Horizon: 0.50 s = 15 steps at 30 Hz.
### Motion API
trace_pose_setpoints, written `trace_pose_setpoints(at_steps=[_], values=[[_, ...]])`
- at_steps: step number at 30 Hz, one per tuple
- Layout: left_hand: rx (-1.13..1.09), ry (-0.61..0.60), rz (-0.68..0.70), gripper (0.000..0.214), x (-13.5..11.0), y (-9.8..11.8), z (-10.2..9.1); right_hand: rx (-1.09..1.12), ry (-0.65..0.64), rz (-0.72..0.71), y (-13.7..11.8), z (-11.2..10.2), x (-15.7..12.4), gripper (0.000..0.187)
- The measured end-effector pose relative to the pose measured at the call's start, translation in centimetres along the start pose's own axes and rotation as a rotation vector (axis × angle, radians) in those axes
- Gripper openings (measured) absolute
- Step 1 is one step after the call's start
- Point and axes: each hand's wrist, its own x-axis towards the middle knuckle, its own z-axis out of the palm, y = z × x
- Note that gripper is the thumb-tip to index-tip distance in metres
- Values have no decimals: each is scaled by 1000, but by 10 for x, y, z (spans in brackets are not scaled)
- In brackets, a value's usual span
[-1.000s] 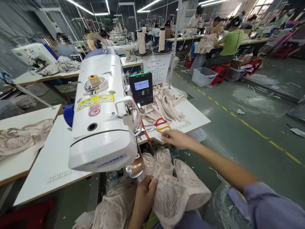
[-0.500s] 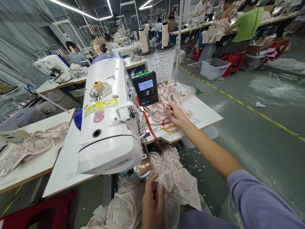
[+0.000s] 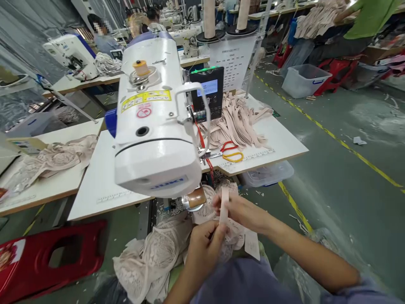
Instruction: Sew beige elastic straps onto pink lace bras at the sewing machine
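My left hand pinches the lower end of a beige fabric strap between thumb and fingers. Around the strap's upper part curl the fingers of my right hand, slightly blurred and partly hidden by it. Just beneath both hands lies a beige lace garment, with a pale tag-like piece at its right edge. More beige lace pieces are heaped on my lap to the left. The white sewing machine stands directly ahead, its brown-and-metal lower arm close beyond my hands.
Scissors with red and yellow handles lie on the white table, before a pile of beige straps. A control screen and thread cones stand behind. A red stool is at lower left; a plastic bin sits under the table.
My right hand has come back from the strap pile to my left hand, and a strap now stands between them. The view has tilted downward.
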Motion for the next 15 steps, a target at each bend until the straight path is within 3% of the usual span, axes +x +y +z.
trace_pose_setpoints(at_steps=[2, 4, 6, 8, 11, 15], values=[[-5, -1, 37, 39, 4, 6, -5, -317, -23, 20, -7, -8, -5, 43], [59, 51, 175, 31, 8, 9, -14, -530, 107, -76, -15, -14, -1, 43], [209, 164, 341, 27, 11, 6, -26, -581, 228, -166, -24, -15, 11, 42], [415, 317, 406, 32, 13, -1, -37, -545, 214, -162, -32, -13, 27, 42], [627, 465, 275, 33, 13, -10, -47, -531, 75, -97, -40, -9, 50, 37], [623, 440, 128, 35, 12, -12, -54, -641, 45, -142, -40, -7, 70, 26]])
